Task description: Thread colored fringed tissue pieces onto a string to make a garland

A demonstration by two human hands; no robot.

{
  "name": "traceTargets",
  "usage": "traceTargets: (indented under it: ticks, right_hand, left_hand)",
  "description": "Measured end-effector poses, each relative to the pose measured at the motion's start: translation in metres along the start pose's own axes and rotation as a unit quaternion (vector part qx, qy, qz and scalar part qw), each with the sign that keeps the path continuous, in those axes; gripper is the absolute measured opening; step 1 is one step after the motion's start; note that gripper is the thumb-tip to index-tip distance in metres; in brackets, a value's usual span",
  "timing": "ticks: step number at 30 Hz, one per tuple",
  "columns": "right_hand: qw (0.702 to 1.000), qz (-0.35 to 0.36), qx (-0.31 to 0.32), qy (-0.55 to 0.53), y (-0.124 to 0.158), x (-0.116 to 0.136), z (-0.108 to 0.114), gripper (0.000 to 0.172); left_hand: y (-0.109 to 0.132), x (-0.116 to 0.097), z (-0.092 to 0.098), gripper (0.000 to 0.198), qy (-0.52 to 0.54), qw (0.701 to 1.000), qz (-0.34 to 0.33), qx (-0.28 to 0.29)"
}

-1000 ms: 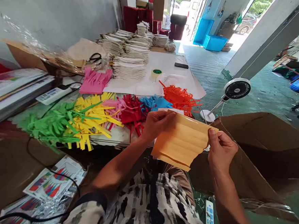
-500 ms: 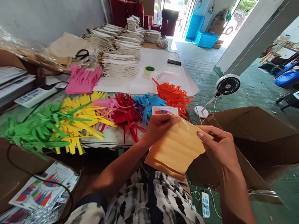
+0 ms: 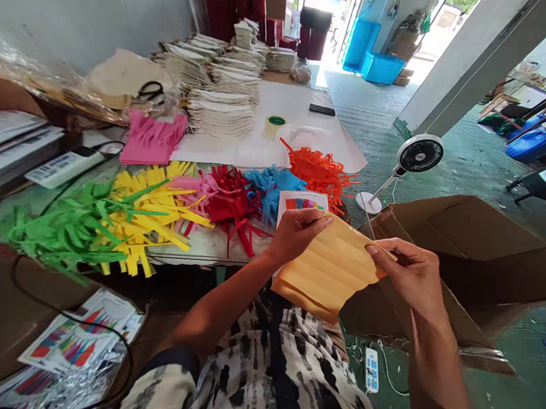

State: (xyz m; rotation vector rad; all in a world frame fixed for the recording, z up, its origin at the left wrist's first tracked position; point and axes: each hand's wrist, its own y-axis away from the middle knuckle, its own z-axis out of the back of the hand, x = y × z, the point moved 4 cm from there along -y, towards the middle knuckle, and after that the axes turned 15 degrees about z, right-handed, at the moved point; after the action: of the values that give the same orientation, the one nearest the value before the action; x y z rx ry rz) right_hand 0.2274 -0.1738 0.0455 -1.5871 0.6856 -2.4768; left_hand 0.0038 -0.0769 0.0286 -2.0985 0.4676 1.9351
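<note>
Over the lap, left hand and right hand pinch the orange paper by its top corners; seemingly light, floppy, easily creased.

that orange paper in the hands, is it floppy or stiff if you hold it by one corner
Probably floppy: the orange paper is thin with a wavy lower edge, and the left hand and right hand pinch its top corners. Likely very light: fingertips alone carry it. Its cross creases suggest it would sag along them.
</note>
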Motion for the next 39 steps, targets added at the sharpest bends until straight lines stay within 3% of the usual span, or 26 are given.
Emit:
traceTargets:
  ticks: [7,12,16,19,21,26,31,33,36,39]
  right_hand:
    - [1.0,0.0,0.013,-0.015,0.004,-0.001,-0.004,0.018]
    - [0.999,-0.03,0.011,-0.034,0.004,-0.006,-0.006,0.02]
    - [0.998,-0.039,0.008,-0.041,0.004,-0.008,-0.006,0.021]
    - [0.998,-0.039,0.027,-0.038,0.002,-0.008,-0.007,0.02]
    - [0.998,-0.031,0.046,-0.033,0.001,-0.007,-0.01,0.02]
    - [0.999,0.011,0.042,0.019,0.004,-0.003,-0.019,0.016]
    - [0.992,0.083,-0.014,0.091,0.006,0.005,-0.024,0.013]
    - [0.998,0.038,-0.024,0.049,0.006,-0.001,-0.024,0.015]
    - [0.995,-0.071,-0.03,-0.066,0.006,-0.016,-0.022,0.023]
    - [0.986,-0.101,-0.056,-0.123,0.005,-0.027,-0.019,0.027]
  left_hand:
    - [0.005,0.0,-0.004,0.043,-0.002,0.998,-0.01,-0.065]
    - [0.005,0.004,-0.001,0.052,0.054,0.997,0.016,-0.055]
    - [0.001,0.008,0.004,0.063,0.116,0.99,0.081,0.029]
    - [0.001,0.01,0.002,0.058,0.098,0.977,0.141,0.13]
    - [0.003,0.011,0.0,0.053,0.081,0.973,0.159,0.148]
    - [0.007,0.016,-0.007,0.035,0.084,0.982,0.156,0.059]
    - [0.006,0.008,-0.008,0.021,0.036,0.996,0.008,-0.082]
    - [0.002,0.01,-0.007,0.023,0.041,0.997,0.031,-0.049]
    - [-0.003,0.017,0.0,0.039,0.087,0.987,0.129,0.044]
    - [-0.004,0.019,0.009,0.05,0.148,0.972,0.163,0.078]
